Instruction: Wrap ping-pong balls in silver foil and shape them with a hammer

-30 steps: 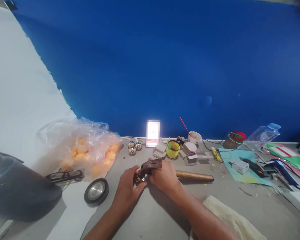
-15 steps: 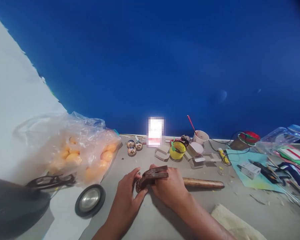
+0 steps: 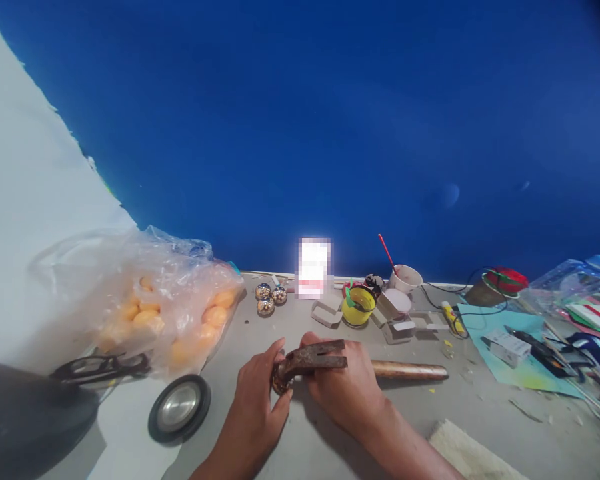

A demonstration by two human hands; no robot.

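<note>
My right hand (image 3: 349, 385) is wrapped round the handle of a rusty claw hammer (image 3: 313, 357), close below its head. The wooden handle sticks out to the right, and the claw points right over my knuckles. The striking face rests against or just above a small shiny speckled ball (image 3: 279, 383), mostly hidden by the hammer head; whether they touch I cannot tell. My left hand (image 3: 256, 403) curls its thumb and fingers about that ball on the grey tabletop (image 3: 305, 440). Similar mirrored balls (image 3: 265, 306) stand together farther back.
At left lie bags of orange balls (image 3: 147, 320), black scissors (image 3: 103, 365) and a black-rimmed metal disc (image 3: 179, 408). Behind my hands are a yellow tape roll (image 3: 357, 307) and a white cup (image 3: 405, 279). Right are teal paper (image 3: 517, 323), a small box (image 3: 509, 347) and a cloth (image 3: 467, 453).
The hammer head has shifted slightly right and down, its claw now a little farther right. Both hands keep their grip. The whole view has moved slightly.
</note>
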